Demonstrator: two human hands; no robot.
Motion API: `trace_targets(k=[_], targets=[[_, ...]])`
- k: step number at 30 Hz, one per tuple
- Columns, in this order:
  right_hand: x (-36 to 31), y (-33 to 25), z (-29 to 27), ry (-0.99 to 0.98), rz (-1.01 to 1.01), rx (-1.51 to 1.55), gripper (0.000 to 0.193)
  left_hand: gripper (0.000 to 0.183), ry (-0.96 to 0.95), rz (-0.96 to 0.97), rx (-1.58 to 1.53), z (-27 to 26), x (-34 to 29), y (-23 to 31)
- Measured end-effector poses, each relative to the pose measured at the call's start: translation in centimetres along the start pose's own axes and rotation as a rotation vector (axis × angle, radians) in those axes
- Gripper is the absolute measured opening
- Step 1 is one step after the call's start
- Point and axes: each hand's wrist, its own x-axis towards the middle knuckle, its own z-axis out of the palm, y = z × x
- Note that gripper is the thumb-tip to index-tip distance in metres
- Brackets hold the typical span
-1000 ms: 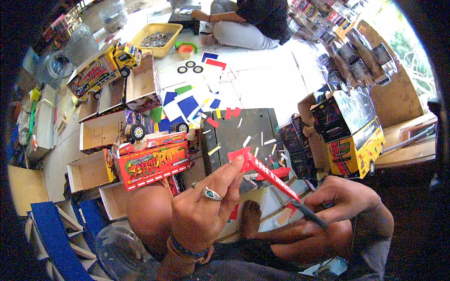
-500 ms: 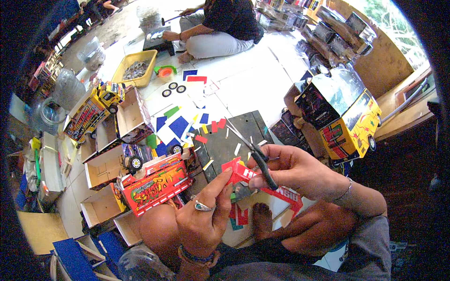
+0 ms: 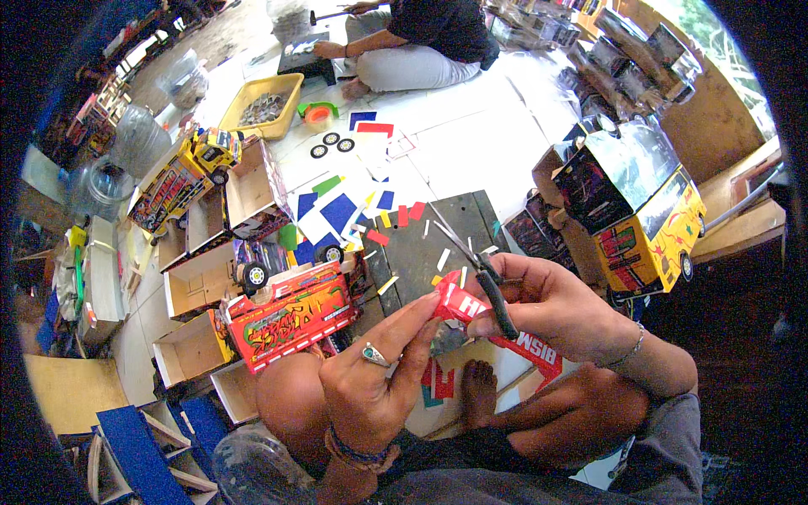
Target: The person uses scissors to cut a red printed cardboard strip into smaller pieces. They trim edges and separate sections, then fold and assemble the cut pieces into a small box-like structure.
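Between both hands is a red folded strip with white lettering (image 3: pixel 537 357), which looks like a toy truck part. My left hand (image 3: pixel 370 379), with a ring on one finger, pinches its upper left end between thumb and finger. Black-handled scissors (image 3: pixel 494 296) rest in my right hand (image 3: pixel 551 303), blades pointing up and left, away from the strip. The right thumb and fingers also press on the strip's middle. Beneath is a dark low board (image 3: pixel 438 220) strewn with small red, white and yellow scraps. More red and green pieces (image 3: pixel 439 383) lie by my foot.
A red toy truck (image 3: pixel 290 316) lies left, with yellow toy trucks (image 3: pixel 178 181) behind it and at right (image 3: pixel 652 223). Blue, red and green cutouts (image 3: pixel 339 212), small wheels (image 3: pixel 331 145) and a yellow tub (image 3: pixel 295 108) are ahead. Another person (image 3: pixel 421 50) sits beyond, holding a hammer.
The scene has shifted slightly right and, in the upper part, down in the picture. My hands keep their hold on the strip and scissors; the strip's upper end has turned a little.
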Motion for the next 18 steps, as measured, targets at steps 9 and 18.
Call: trace_targets(k=[9, 18], targets=[[-0.4, -0.3, 0.8, -0.005, 0.008, 0.052, 0.031, 0.034, -0.025, -0.05, -0.132, -0.2, -0.2, 0.1], [-0.5, 0.1, 1.0, 0.014, 0.053, 0.046, 0.036, 0.037, -0.058, -0.013, 0.049, -1.3, -0.4, 1.3]])
